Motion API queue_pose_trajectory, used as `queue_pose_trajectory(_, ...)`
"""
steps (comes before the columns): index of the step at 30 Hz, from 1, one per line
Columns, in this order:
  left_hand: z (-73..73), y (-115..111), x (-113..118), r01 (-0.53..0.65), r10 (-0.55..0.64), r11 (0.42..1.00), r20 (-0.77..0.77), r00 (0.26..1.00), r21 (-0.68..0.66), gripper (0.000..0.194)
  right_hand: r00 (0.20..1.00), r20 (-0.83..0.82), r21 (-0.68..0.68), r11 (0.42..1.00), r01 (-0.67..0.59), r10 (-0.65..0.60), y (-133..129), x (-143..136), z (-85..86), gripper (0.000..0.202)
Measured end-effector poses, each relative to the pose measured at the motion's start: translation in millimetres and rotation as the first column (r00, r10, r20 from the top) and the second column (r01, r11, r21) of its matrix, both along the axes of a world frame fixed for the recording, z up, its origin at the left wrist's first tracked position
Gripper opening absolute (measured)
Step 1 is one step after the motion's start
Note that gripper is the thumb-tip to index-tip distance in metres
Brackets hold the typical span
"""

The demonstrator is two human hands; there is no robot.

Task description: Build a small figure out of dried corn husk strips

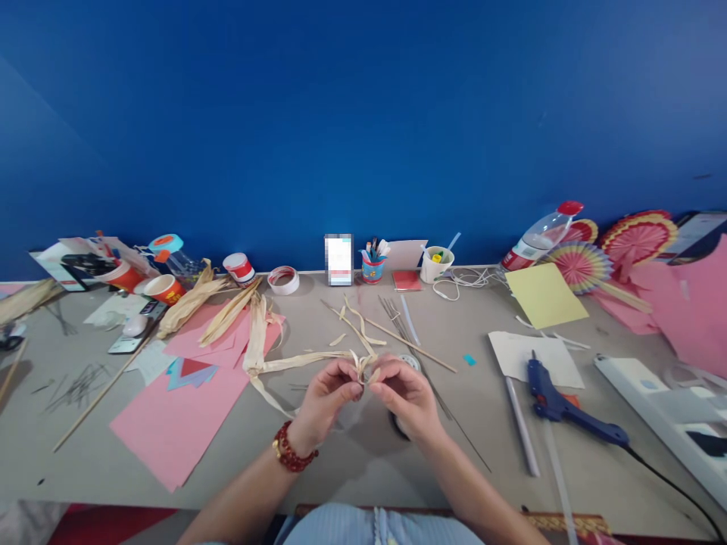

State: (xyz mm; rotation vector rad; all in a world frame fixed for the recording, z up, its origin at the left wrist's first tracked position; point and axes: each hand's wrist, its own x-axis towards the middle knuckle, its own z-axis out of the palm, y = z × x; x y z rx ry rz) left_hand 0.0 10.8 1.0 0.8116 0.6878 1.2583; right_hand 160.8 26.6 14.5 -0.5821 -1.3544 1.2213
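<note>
Over the middle of the table, my left hand (335, 390) and my right hand (402, 390) meet with pinched fingertips. Between them is a small piece of pale dried corn husk (362, 365), bent or looped; its lower part is hidden by my fingers. Just behind and to the left, a husk strip (307, 360) runs from a bundle of husks (257, 333). Thin sticks and curled husk strips (360, 322) lie beyond my fingertips. A roll of tape (410, 363) sits partly behind my right hand. Red beads circle my left wrist.
Pink paper sheets (176, 424) and a long thin stick (96, 401) lie at left. At right are a blue glue gun (562, 409) with its cord, a white power strip (653, 409) and a tilted plastic bottle (539, 238). A phone (339, 261) and a pen cup (372, 269) stand at the back.
</note>
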Motion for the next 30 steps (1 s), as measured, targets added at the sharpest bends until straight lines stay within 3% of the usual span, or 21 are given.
queue_pose_trajectory(7, 6.4, 0, -2, 0.090, -0.083, 0.993, 0.088, 0.993, -0.075, 0.023, 0.990, 0.113, 0.154, 0.983, -0.100, 0.083, 6, 10, 4.0, 0.005)
queue_pose_trajectory(17, 10.0, 0, -4, 0.104, -0.098, 0.991, 0.075, 0.992, -0.089, 0.026, 0.978, 0.207, 0.261, 0.961, -0.096, 0.041, 13, 18, 3.8, 0.007)
queue_pose_trajectory(30, 9.4, 1, 0, 0.023, -0.024, 0.999, -0.009, 1.000, -0.045, 0.027, 0.978, 0.198, 0.237, 0.966, -0.107, 0.059, 10, 14, 2.7, 0.007)
